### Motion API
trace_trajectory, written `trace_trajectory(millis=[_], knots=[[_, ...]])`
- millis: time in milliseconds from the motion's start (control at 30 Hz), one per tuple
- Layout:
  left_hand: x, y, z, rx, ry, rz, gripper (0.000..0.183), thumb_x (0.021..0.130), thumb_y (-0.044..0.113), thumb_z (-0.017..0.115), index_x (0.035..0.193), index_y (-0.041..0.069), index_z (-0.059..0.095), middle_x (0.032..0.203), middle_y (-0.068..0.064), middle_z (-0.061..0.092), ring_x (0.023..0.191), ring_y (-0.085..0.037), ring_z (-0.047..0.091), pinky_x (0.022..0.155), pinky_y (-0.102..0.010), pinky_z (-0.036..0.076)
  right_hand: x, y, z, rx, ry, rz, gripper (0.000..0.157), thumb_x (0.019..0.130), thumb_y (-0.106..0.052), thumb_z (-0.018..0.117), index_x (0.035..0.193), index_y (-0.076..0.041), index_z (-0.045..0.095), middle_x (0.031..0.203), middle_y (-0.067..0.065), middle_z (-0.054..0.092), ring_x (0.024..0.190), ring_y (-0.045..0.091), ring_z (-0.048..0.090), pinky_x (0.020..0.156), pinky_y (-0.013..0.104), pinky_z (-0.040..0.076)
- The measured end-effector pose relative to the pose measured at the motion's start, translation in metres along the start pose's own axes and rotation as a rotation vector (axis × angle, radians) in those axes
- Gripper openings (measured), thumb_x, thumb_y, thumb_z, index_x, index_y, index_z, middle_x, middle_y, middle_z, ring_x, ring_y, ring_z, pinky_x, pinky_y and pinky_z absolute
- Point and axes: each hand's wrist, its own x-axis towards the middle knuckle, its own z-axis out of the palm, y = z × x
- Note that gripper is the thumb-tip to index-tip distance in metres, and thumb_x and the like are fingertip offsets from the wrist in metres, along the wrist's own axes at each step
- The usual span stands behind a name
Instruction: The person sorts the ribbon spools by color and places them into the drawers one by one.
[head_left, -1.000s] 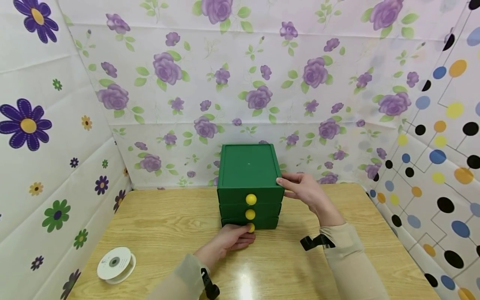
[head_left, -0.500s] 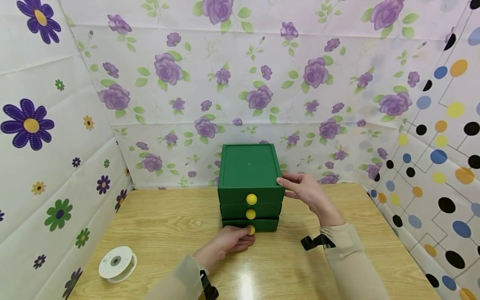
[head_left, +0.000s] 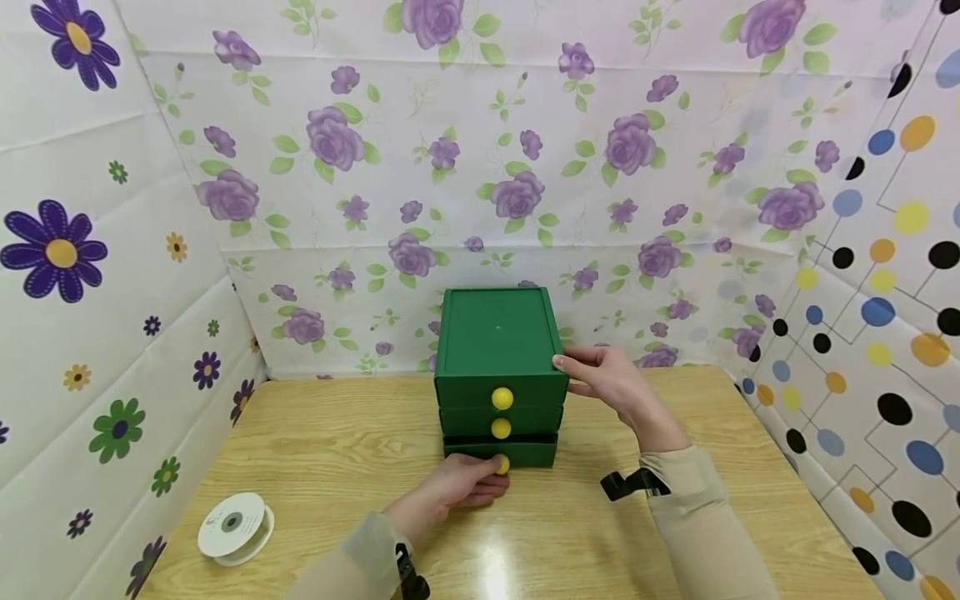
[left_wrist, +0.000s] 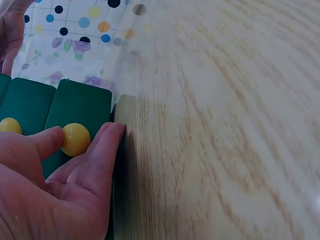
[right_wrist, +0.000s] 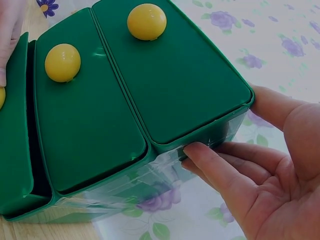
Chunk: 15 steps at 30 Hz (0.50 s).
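Observation:
A green three-drawer cabinet point(head_left: 495, 333) with round yellow knobs stands on the table at the back wall. My left hand point(head_left: 465, 483) pinches the lowest knob point(left_wrist: 76, 140) between thumb and fingers. That bottom drawer point(right_wrist: 12, 140) sticks out a little, with a dark gap along its edge. The middle drawer point(right_wrist: 85, 125) and the top drawer point(right_wrist: 175, 75) are pushed in. At the cabinet's upper right front corner, my right hand point(head_left: 607, 379) holds on, thumb on the top edge and fingers against the side. What lies inside the drawers is hidden.
A white ribbon spool point(head_left: 231, 527) lies at the left of the wooden table point(head_left: 337, 433). Floral sheeting point(head_left: 517, 125) hangs behind, with patterned sheets on both sides. Clear tape point(right_wrist: 165, 170) runs over the cabinet's side.
The bottom drawer has come forward out of the cabinet, my left hand moving slightly toward me with its knob. My right hand has stayed in place on the cabinet.

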Motion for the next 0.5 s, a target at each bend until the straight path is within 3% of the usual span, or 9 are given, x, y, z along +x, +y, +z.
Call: trace_trajectory(millis=[500], knots=[[-0.012, -0.003, 0.002, 0.054, -0.016, -0.023, 0.046, 0.110, 0.034, 0.066, 0.123, -0.009, 0.075, 0.115, -0.020, 0.078, 0.107, -0.028, 0.077, 0.089, -0.036, 0.065, 0.000, -0.002, -0.001, -0.007, -0.012, 0.006, 0.071, 0.106, -0.037, 0.072, 0.158, 0.004, 0.047, 0.167, 0.025, 0.037, 0.152, 0.041, 0.040, 0.108, 0.040, 0.055]])
